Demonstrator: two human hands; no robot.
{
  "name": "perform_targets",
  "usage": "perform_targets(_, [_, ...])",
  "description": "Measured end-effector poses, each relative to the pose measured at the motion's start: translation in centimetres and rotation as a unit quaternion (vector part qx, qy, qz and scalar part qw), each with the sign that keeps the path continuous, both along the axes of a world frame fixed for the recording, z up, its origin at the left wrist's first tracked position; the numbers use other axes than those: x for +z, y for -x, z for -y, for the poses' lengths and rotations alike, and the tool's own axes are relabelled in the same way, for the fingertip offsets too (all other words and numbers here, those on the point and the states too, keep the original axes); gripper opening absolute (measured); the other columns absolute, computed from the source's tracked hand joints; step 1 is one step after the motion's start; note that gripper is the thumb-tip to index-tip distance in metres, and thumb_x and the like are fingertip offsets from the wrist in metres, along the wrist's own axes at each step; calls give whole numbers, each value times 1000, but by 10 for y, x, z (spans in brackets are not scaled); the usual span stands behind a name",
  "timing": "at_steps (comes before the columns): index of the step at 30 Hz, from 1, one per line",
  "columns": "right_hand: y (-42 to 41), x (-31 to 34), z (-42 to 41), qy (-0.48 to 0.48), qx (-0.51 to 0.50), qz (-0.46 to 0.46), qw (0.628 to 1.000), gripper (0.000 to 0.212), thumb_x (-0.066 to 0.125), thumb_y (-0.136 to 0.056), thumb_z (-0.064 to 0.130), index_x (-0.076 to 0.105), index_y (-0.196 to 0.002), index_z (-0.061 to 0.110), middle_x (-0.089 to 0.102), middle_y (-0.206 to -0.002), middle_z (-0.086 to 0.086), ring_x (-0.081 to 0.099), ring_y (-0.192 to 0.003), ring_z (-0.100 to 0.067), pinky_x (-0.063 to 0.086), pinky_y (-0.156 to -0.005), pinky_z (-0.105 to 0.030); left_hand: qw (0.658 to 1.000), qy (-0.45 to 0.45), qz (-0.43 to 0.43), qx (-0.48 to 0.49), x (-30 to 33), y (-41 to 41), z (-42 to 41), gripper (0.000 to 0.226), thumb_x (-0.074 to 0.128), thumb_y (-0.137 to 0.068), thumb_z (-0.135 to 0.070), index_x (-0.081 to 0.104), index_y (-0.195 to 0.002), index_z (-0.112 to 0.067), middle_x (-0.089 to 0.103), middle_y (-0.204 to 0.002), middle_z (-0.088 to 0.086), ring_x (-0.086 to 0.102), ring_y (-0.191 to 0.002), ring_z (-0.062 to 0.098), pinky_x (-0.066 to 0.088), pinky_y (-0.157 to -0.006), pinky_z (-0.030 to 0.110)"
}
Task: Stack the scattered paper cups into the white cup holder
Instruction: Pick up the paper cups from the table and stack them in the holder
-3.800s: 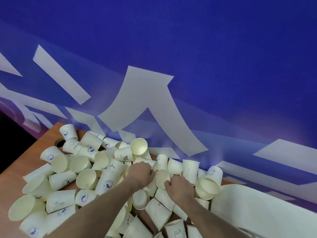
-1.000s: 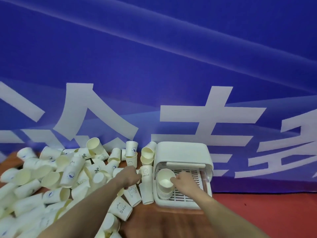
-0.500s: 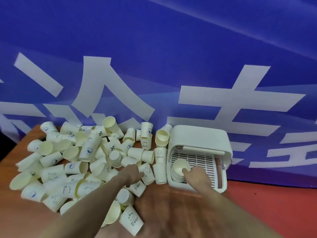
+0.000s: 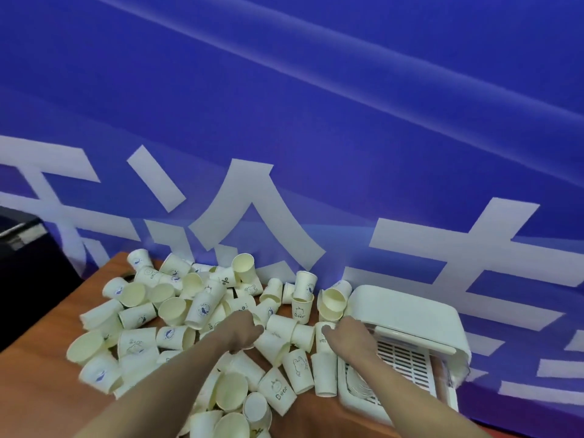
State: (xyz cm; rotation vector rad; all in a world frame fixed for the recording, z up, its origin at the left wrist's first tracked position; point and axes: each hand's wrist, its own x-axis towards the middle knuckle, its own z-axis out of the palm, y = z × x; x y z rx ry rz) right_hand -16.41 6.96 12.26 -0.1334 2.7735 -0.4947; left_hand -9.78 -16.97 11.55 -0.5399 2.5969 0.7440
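Head view, right hand grip touching HELLO cup, cup holder beside

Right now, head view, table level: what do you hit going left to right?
Dark object at the frame's left edge → wooden table edge → pile of scattered paper cups → left hand → right hand → white cup holder → blue banner.

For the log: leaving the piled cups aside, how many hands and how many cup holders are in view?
hands: 2, the left hand and the right hand
white cup holder: 1
Total: 3
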Motion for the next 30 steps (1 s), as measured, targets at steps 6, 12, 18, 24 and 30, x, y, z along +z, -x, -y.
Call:
perform_targets(6, [3,2,60,12,28,14,999,32,49,-85,49,60,-83,19,64,-84,2,62,-79,-19,46,-64,-28,998,23,7,56,4,-10,57,37,49,-95,-34,42,-65,-15,47,-64,1,52,-51,20,41,-48,25])
perform_targets(12, [11,-8,122,23,53,22,998,28,48,-85,45,58,-75,20,63,-83,2,62,-81,-20,47,-66,-29,996,27,19,86,-9,-14,115,35,51,-92,-37,58,-114,-10,63,-107,8,61,-87,22,48,-68,28])
perform_targets(18, [23,-26,175,11,94,25,995,34,47,-89,44,50,-66,18,55,-67,5,53,-63,-15,37,-55,-26,994,18,23,101,-28,-1,172,28,47,-96,-37,53,-95,-9,53,-77,1,53,-57,16,43,-47,24])
perform_targets(24, [49,-56,218,-9,101,44,994,40,40,-93,52,49,-67,23,55,-70,6,57,-70,-16,43,-62,-28,989,77,-1,123,-63,26,217,26,44,-93,-38,53,-81,-17,54,-79,-2,56,-75,17,41,-61,26])
perform_targets(30, [101,-82,256,6,78,45,996,51,30,-97,56,66,-88,20,66,-89,3,62,-84,-17,50,-76,-33,983,125,-17,136,-93,69,256,28,37,-99,-38,51,-101,-15,62,-100,3,59,-88,20,43,-69,30])
